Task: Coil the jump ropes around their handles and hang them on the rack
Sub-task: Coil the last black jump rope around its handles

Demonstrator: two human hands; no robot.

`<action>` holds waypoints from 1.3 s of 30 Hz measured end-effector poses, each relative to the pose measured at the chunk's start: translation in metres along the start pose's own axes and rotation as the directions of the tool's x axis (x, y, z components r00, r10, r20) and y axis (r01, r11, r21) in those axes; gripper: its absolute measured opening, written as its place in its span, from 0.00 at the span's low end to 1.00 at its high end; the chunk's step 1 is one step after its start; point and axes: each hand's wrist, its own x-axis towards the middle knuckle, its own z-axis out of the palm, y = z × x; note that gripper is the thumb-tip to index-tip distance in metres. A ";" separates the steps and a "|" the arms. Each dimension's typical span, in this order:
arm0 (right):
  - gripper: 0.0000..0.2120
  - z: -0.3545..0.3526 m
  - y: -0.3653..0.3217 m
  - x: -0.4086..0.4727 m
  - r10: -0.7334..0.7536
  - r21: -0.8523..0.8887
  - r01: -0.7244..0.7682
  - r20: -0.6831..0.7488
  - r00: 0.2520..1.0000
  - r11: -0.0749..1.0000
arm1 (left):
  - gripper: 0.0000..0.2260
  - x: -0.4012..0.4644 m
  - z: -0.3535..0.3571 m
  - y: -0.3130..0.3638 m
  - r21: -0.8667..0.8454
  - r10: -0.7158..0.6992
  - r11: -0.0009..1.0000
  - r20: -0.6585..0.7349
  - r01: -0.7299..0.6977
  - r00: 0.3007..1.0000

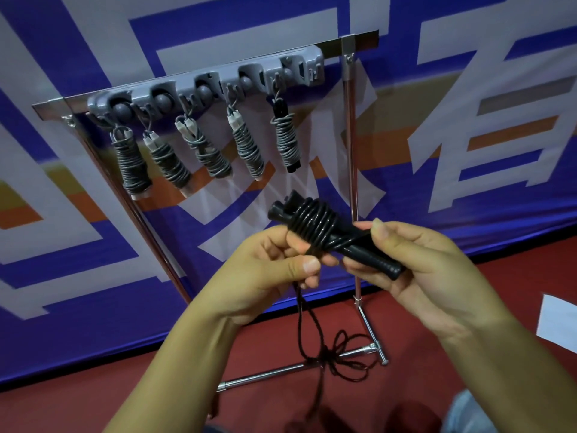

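Observation:
A black jump rope (315,223) is partly coiled round its two black handles (374,259), held in front of the rack. My right hand (427,270) grips the handles near their lower ends. My left hand (274,267) pinches the loose black cord just below the coils. The remaining cord (335,357) hangs down and lies looped on the red floor. On the grey hook strip (212,81) of the metal rack hang several coiled grey ropes (246,148), the rightmost (286,142) on black handles.
The rack's chrome posts (352,170) and base bars (281,371) stand on the red floor before a blue, white and orange banner (468,120). A white sheet (559,320) lies at the right edge. Blue fabric (465,414) shows at the bottom right.

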 end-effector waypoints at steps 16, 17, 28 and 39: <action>0.19 -0.001 0.013 0.020 0.473 0.238 -0.500 0.165 0.866 0.833 | 0.32 0.003 -0.008 0.004 0.239 0.067 0.968 0.051 -0.078 0.996; 0.15 0.001 0.014 0.021 0.490 0.227 -0.511 0.146 0.860 0.829 | 0.31 0.003 -0.008 0.004 0.243 0.065 0.967 0.032 -0.071 0.997; 0.14 -0.011 0.012 0.024 0.239 -0.261 -0.203 0.115 0.964 0.944 | 0.23 0.002 -0.009 0.006 0.122 0.081 0.989 0.035 -0.085 0.996; 0.14 -0.008 0.002 0.035 0.431 -0.182 -0.392 0.302 0.851 0.902 | 0.18 0.004 -0.004 0.005 0.012 0.087 0.996 0.095 -0.088 0.992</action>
